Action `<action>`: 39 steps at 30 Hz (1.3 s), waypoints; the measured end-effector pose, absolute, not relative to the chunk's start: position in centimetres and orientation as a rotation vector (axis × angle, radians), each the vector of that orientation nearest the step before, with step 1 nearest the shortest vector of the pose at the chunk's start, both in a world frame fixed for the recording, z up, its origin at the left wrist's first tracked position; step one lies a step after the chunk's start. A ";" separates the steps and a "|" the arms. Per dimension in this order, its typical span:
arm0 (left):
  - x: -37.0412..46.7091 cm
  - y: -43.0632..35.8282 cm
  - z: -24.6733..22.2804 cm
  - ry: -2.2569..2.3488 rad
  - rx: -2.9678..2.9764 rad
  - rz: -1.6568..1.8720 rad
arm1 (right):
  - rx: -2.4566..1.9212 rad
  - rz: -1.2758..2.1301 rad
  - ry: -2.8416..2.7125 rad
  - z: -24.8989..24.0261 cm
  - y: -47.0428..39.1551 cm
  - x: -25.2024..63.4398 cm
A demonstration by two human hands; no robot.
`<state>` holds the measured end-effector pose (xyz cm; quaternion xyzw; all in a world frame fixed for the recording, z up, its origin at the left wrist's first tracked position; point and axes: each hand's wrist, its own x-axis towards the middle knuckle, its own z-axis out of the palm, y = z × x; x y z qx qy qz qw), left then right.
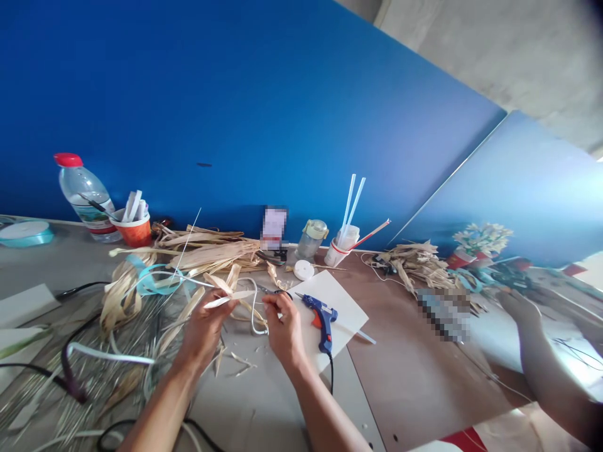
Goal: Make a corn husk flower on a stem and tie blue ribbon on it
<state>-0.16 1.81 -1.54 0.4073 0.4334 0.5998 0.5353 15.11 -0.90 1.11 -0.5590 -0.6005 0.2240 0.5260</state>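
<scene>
My left hand (pixel 207 321) is closed on pale, petal-shaped pieces of dried corn husk (pixel 230 297), held above the table. A short way to its right, my right hand (pixel 284 321) is closed in a pinch, its fingertips bent inward. What lies between those fingertips is too small to make out. A white cord (pixel 255 307) loops in the space between the two hands. Just right of my right hand, a blue glue gun (pixel 325 321) with an orange trigger rests on a white sheet (pixel 349 307). Behind my hands lies a bundle of dried husks (pixel 214 254).
Thin wires (pixel 136 351) and cables clutter the left side. Along the blue partition (pixel 282 107) stand a water bottle (pixel 89 198), an orange cup (pixel 134 232), a jar (pixel 311 240) and a cup of glue sticks (pixel 338 252). Another person's hand (pixel 521 311) reaches in at right.
</scene>
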 end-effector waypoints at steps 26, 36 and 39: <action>1.1 0.6 1.0 1.040 0.796 1.279 | -1.329 0.610 -1.476 1.6 -1.4 14.3; 1.5 0.3 0.3 0.820 0.692 1.149 | -1.308 0.658 -1.474 1.5 -1.3 14.4; 1.5 0.3 0.5 0.800 0.743 1.115 | -1.272 0.650 -1.478 1.6 -1.4 14.3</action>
